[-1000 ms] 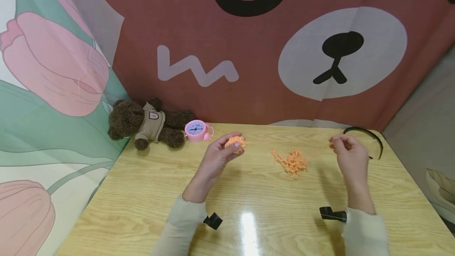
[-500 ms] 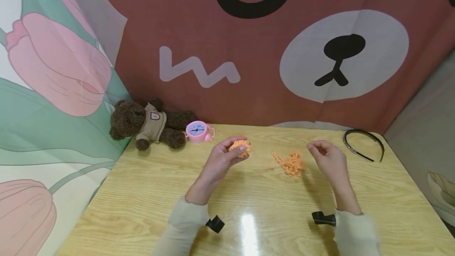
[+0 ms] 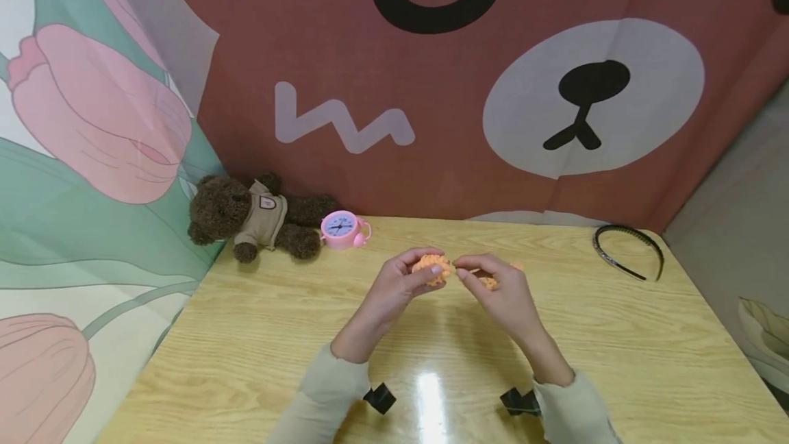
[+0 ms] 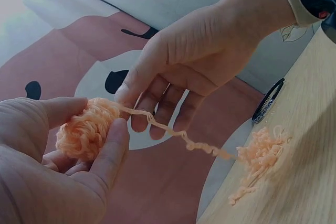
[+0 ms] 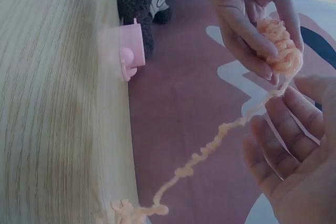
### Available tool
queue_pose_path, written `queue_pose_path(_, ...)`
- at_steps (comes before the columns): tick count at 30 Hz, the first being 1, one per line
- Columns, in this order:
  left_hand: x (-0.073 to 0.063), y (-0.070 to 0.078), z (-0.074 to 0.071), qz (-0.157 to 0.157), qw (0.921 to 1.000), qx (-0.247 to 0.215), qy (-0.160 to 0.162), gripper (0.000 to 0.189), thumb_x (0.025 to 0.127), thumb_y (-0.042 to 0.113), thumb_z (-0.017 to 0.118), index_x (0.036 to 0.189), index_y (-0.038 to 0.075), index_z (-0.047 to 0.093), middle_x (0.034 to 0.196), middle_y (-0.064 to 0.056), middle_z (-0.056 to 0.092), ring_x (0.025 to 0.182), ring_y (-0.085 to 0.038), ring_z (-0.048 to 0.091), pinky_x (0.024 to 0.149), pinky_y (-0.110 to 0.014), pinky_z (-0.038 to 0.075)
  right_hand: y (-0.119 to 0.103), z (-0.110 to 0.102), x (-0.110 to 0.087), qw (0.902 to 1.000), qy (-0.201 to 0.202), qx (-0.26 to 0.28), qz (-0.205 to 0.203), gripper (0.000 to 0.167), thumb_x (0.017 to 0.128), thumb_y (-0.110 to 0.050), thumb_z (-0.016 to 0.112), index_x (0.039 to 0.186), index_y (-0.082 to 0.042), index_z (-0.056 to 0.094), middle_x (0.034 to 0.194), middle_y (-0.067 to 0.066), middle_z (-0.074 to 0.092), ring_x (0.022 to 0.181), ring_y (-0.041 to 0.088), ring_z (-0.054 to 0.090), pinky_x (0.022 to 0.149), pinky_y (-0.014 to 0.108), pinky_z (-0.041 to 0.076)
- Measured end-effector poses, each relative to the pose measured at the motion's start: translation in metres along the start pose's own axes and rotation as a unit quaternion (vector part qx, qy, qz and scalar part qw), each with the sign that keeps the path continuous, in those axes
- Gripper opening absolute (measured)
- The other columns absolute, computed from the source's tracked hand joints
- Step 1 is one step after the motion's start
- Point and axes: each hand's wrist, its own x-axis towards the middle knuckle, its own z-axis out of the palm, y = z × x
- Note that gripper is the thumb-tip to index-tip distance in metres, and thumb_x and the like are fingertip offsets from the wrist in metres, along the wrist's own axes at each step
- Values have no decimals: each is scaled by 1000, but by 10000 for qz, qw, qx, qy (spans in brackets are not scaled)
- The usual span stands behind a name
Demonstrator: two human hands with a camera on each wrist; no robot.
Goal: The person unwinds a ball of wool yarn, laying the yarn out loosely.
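Note:
My left hand (image 3: 394, 283) grips a small ball of orange yarn (image 4: 86, 132) between thumb and fingers, above the table. Close to its right, my right hand (image 3: 502, 290) pinches the kinked yarn strand (image 5: 207, 150) between thumb and forefinger, right beside the ball. From there the strand runs down to a loose, crinkled yarn heap (image 4: 260, 153) on the tabletop. In the head view my right hand covers most of that heap. The other right fingers are loosely bent, as the left wrist view shows.
A brown teddy bear (image 3: 261, 218) in a beige top lies at the back left of the wooden table (image 3: 246, 334). Next to it stands a pink alarm clock (image 3: 344, 228). A black headband (image 3: 629, 252) lies at the back right. Printed cloth hangs behind.
My right hand has come leftward from the far right, over the yarn heap, up to the ball. My left hand has shifted slightly right with the ball still held.

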Motion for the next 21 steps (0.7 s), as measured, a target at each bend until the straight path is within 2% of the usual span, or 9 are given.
queue_pose_path(6, 0, -1, -1, -28, 10000, -9, -28, 38, 100, 7, 62, 137, -3, 57, 117, -5, 63, 100, -9, 66, 93, -31, 60, -4, 3, -1, 9993, -325, -78, 182, 17, 94, -17, 74, 111, -15, 75, 106, 0, 75, 97, 15, 70, 80, 37, 62)
queue_pose_path(9, 0, -2, -1, -44, 10000, 9, -47, 39, 100, 7, 62, 137, -3, 57, 118, -5, 63, 101, -9, 66, 94, -31, 60, -2, 5, -2, 9990, -348, -201, 196, 16, 93, -16, 75, 109, -13, 75, 105, 1, 75, 96, 20, 72, 79, 38, 62)
queue_pose_path(11, 0, -2, -1, -50, 10000, 12, -67, 38, 100, 7, 62, 136, -3, 58, 120, -6, 63, 101, -10, 66, 94, -31, 60, -1, 6, -2, 9990, -311, -260, 194, 12, 94, -16, 74, 106, -14, 75, 102, 1, 75, 93, 20, 71, 77, 36, 62)
queue_pose_path(15, 1, -1, -2, -43, 10000, 63, -39, 39, 99, 9, 64, 136, -2, 59, 121, -8, 63, 99, -10, 67, 95, -32, 60, 1, 1, 0, 9993, -112, -282, 208, 9, 96, -18, 71, 103, -16, 76, 99, -2, 75, 89, 12, 69, 76, 28, 60)
queue_pose_path(18, 1, 0, -3, -34, 10000, 69, 25, 40, 98, 10, 65, 136, -1, 59, 119, -7, 64, 97, -10, 67, 95, -34, 60, 5, -8, 1, 9995, 107, -132, 272, 11, 99, -21, 68, 103, -17, 77, 98, -1, 75, 78, 5, 63, 66, 22, 56)
queue_pose_path(21, 2, 1, -5, -29, 10000, 23, 68, 40, 97, 9, 66, 136, 0, 60, 116, -5, 65, 96, -10, 67, 95, -35, 60, 9, -19, 3, 9987, 391, 55, 336, 16, 101, -20, 64, 104, -15, 78, 98, 4, 77, 77, -1, 63, 64, 17, 53)
